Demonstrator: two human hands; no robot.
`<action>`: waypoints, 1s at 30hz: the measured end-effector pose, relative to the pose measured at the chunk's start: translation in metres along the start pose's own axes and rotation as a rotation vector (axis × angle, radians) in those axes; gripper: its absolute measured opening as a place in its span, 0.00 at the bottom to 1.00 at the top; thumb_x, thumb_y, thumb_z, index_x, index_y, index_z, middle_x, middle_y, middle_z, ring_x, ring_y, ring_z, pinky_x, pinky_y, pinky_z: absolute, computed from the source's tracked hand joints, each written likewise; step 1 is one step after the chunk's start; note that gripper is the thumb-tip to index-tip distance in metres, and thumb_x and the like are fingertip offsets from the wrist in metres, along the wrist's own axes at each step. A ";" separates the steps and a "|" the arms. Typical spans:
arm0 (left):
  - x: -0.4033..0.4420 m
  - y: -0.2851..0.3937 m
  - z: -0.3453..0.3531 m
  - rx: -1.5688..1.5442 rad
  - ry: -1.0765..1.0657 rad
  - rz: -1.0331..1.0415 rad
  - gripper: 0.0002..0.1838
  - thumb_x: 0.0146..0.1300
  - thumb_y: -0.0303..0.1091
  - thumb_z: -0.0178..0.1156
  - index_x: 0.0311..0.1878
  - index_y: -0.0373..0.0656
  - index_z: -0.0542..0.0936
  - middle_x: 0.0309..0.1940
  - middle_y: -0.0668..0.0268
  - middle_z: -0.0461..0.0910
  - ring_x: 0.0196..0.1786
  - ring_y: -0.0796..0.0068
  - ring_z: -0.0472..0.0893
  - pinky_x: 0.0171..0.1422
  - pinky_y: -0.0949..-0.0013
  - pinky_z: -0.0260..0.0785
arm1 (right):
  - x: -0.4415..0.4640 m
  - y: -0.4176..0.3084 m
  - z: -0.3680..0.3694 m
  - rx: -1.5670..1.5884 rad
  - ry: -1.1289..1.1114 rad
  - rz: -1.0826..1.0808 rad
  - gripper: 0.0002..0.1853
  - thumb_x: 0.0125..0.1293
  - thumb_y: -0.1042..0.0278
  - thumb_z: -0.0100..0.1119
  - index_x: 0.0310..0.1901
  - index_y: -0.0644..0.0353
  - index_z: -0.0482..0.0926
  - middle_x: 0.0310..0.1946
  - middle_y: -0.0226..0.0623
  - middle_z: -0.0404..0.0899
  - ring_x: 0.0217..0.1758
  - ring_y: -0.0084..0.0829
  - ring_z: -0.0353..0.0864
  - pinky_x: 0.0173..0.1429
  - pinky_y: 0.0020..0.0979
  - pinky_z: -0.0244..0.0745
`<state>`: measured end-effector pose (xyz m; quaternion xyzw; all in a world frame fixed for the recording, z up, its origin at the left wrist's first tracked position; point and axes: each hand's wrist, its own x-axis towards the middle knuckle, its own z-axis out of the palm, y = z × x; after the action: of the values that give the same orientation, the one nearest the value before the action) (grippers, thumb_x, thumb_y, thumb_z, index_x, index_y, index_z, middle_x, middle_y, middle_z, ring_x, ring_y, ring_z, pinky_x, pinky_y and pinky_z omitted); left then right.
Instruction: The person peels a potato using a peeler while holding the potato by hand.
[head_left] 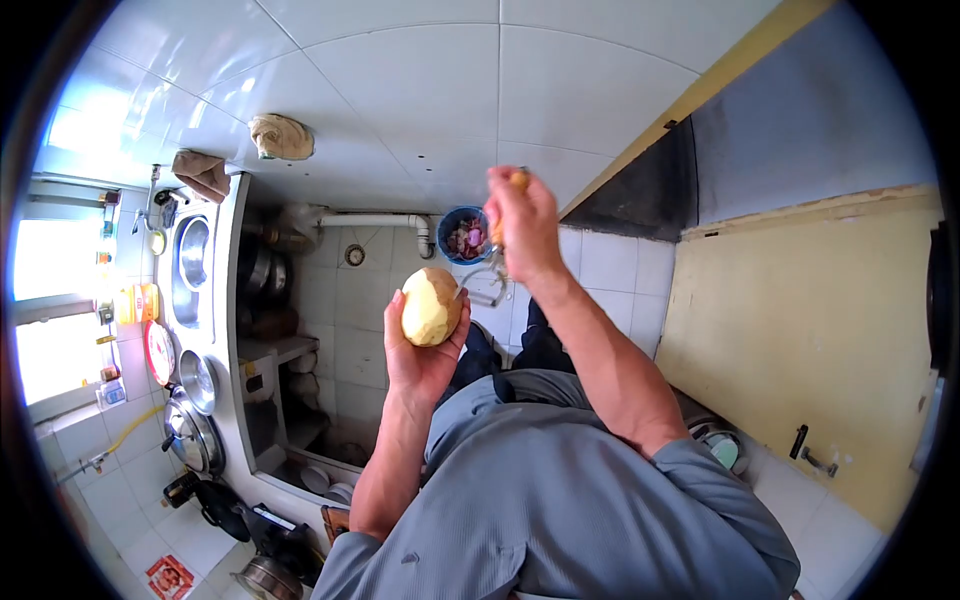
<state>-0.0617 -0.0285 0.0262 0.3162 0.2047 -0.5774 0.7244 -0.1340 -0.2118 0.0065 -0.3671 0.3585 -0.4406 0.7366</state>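
A crumpled beige cloth (282,137) hangs on the white tiled wall (400,95). A round silver metal bowl (199,383) sits near a shiny lidded steel pot (192,432).

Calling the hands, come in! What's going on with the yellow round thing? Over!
Left hand cupping yellow round thing, looks peeled. Right hand gripping peeler. Nothing seen blocking; blue bin sits beyond. Over.

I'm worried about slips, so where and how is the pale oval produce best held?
I'd cup the produce around its near end, coming from the body side, as the left hand does: it's rounded and handleless, and this leaves its far end bare.
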 end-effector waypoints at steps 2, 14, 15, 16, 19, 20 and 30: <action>-0.002 0.001 0.003 0.033 -0.001 -0.020 0.36 0.70 0.56 0.57 0.68 0.34 0.69 0.60 0.46 0.74 0.58 0.55 0.78 0.65 0.60 0.77 | -0.018 -0.008 0.020 -0.009 -0.089 0.129 0.11 0.72 0.64 0.59 0.47 0.63 0.77 0.23 0.26 0.71 0.22 0.16 0.67 0.23 0.20 0.61; -0.013 0.000 -0.001 0.156 -0.141 -0.104 0.37 0.68 0.57 0.55 0.69 0.37 0.68 0.60 0.47 0.76 0.57 0.54 0.79 0.62 0.59 0.78 | 0.029 -0.003 -0.012 -0.072 0.105 0.138 0.10 0.71 0.63 0.60 0.43 0.62 0.77 0.22 0.27 0.72 0.21 0.18 0.67 0.24 0.24 0.61; -0.011 -0.001 -0.002 0.162 -0.117 -0.091 0.37 0.68 0.57 0.55 0.69 0.37 0.68 0.60 0.47 0.76 0.57 0.54 0.79 0.62 0.59 0.78 | 0.015 -0.007 -0.003 -0.027 0.043 0.154 0.10 0.70 0.64 0.59 0.43 0.62 0.77 0.22 0.27 0.72 0.21 0.18 0.67 0.24 0.24 0.61; -0.009 -0.001 -0.001 0.172 -0.097 -0.077 0.37 0.68 0.58 0.55 0.69 0.37 0.68 0.60 0.47 0.75 0.57 0.54 0.79 0.62 0.58 0.78 | 0.003 -0.009 0.007 0.021 -0.021 0.163 0.10 0.70 0.65 0.59 0.44 0.63 0.77 0.22 0.27 0.72 0.22 0.18 0.68 0.24 0.24 0.62; -0.009 -0.001 0.007 0.217 -0.073 -0.061 0.38 0.67 0.58 0.55 0.69 0.37 0.68 0.60 0.47 0.75 0.57 0.54 0.79 0.61 0.58 0.78 | -0.014 -0.003 0.022 -0.030 -0.157 0.153 0.09 0.69 0.67 0.59 0.44 0.65 0.77 0.23 0.28 0.72 0.24 0.19 0.70 0.24 0.25 0.63; -0.008 -0.001 0.006 0.221 -0.076 -0.064 0.38 0.67 0.58 0.55 0.69 0.37 0.68 0.60 0.47 0.75 0.57 0.54 0.79 0.61 0.58 0.78 | -0.010 0.002 0.020 -0.029 -0.152 0.150 0.09 0.69 0.67 0.59 0.44 0.65 0.77 0.23 0.28 0.72 0.24 0.19 0.70 0.24 0.25 0.63; -0.011 0.009 -0.008 0.274 -0.212 -0.075 0.37 0.65 0.55 0.56 0.69 0.37 0.69 0.59 0.46 0.77 0.58 0.53 0.81 0.61 0.57 0.77 | 0.030 -0.002 -0.004 -0.022 0.045 0.131 0.09 0.69 0.65 0.60 0.43 0.63 0.78 0.23 0.27 0.71 0.22 0.18 0.67 0.23 0.23 0.60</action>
<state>-0.0555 -0.0138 0.0300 0.3414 0.0580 -0.6567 0.6700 -0.1277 -0.2406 0.0001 -0.3409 0.4030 -0.3957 0.7516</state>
